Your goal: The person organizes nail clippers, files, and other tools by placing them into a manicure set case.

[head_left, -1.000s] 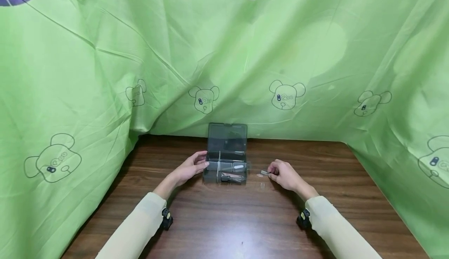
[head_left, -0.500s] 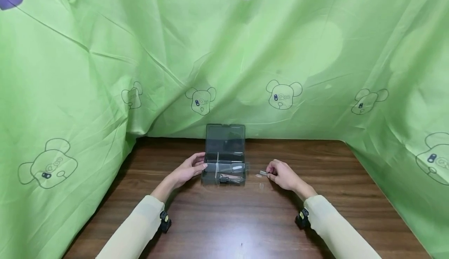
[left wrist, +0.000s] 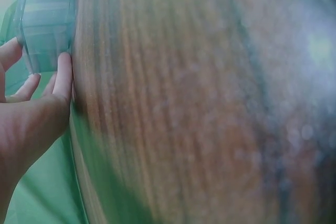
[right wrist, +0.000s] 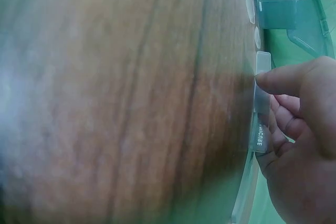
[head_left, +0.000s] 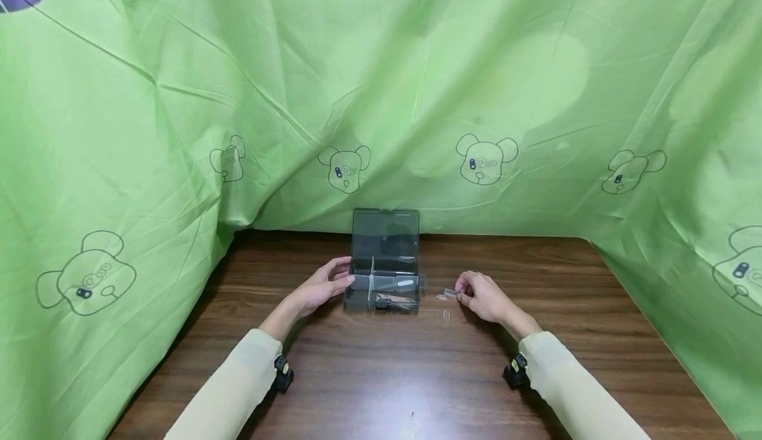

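Observation:
A smoky see-through plastic box (head_left: 385, 235) with dividers stands at the table's far side, its lid raised. My left hand (head_left: 321, 289) rests against the box's left wall, fingers fairly straight; the left wrist view shows fingertips (left wrist: 64, 59) touching it. To the right of the box, my right hand (head_left: 485, 298) pinches a small clear rectangular case (right wrist: 261, 85) between thumb and fingers, low over the tabletop. Part of its lettering shows. Small clear oval pieces (right wrist: 250, 6) lie beyond the case. Nearer the front edge is another clear piece (head_left: 446, 314), its kind too small to tell.
Inside the box, the front compartment holds a dark and pinkish item (head_left: 389, 302); a white label (head_left: 406, 283) shows behind it. Green cloth (head_left: 381, 96) hangs behind and beside the brown wooden table (head_left: 357, 374). The box's lid stands close to this cloth.
The view shifts slightly with the head. The case in my right hand turns a little against the clear oval beside it; my left hand stays at the box.

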### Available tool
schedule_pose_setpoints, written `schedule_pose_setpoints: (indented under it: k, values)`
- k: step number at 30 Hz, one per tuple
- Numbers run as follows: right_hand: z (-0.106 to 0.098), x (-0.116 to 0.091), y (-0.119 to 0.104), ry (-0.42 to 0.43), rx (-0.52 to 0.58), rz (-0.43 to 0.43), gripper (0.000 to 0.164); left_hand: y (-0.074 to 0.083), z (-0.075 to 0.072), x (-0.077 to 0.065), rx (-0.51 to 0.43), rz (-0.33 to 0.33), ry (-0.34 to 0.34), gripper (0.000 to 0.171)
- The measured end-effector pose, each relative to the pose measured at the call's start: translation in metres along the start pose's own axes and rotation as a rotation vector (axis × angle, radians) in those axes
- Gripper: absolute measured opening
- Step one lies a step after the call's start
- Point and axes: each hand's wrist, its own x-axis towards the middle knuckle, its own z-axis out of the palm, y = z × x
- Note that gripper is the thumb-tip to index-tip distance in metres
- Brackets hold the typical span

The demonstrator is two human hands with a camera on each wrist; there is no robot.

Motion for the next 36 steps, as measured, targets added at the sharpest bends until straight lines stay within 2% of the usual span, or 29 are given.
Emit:
schedule_pose_setpoints:
  k: [7, 11, 14, 18, 25, 36]
  values:
    - [-0.002, 0.0, -0.002, -0.01, -0.01, 0.008, 0.017, -0.001, 0.0, 0.001, 0.008, -0.001, 0.013, 0.067]
    - [-0.002, 0.002, -0.006, 0.028, 0.002, -0.015, 0.021, -0.003, 0.0, 0.002, 0.005, 0.0, 0.006, 0.069]
    - [-0.004, 0.007, -0.014, 0.058, 0.028, -0.04, 0.018, -0.001, 0.0, 0.001, -0.002, 0.001, 0.005, 0.07]
    - [-0.008, 0.016, -0.026, 0.081, 0.048, -0.064, 0.011, -0.001, 0.0, 0.0, -0.009, 0.004, 0.008, 0.069]
    - [-0.009, 0.037, -0.051, 0.079, 0.084, -0.064, 0.009, -0.003, -0.001, 0.002, -0.006, -0.003, 0.008, 0.069]
    - [0.002, 0.071, -0.08, 0.098, 0.14, -0.106, 0.008, 0.004, 0.002, -0.003, 0.007, -0.01, 0.01, 0.07]
